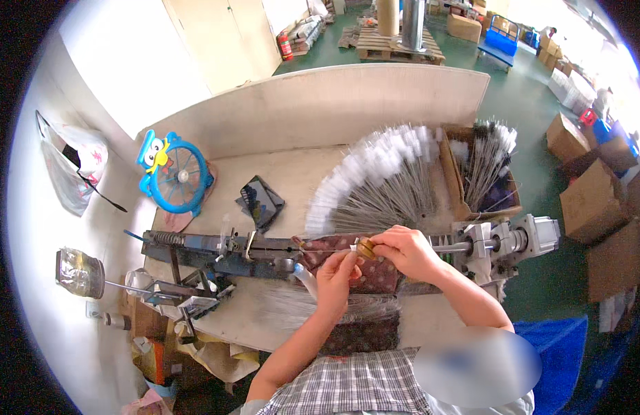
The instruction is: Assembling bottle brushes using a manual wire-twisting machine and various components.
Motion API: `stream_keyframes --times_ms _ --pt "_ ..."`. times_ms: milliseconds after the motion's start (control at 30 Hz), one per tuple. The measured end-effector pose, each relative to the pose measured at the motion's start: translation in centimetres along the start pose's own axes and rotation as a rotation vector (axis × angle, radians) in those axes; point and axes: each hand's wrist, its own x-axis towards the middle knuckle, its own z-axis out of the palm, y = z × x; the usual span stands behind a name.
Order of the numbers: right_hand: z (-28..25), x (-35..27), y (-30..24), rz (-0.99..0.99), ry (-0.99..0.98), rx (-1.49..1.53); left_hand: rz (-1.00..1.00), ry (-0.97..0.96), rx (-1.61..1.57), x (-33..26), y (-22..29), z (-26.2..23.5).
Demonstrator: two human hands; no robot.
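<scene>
Hands (375, 259) pinch a small brass piece (365, 248) together

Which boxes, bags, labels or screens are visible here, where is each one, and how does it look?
Open cardboard box: on the table, far right, brown, holding thin brushes.
Cardboard boxes: on the floor at right, brown, closed, stacked.
Plastic bag: hanging at left, translucent white.
Dark flat packet: on the table centre, black with coloured marks.
Fire extinguisher: by the far wall, red.
No screen is visible.
</scene>
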Motion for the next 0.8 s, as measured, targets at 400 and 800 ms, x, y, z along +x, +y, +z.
stream_keyframes --times_ms 400,800 --pt "-1.1 -0.5 0.0 -0.096 -0.162 -0.01 -0.034 0.12 0.02 -0.3 0.2 0.4" --pt "5.2 5.1 -2.6 -0.111 -0.153 -0.341 -0.138 0.218 -0.274 -1.1 3.0 -2.3"
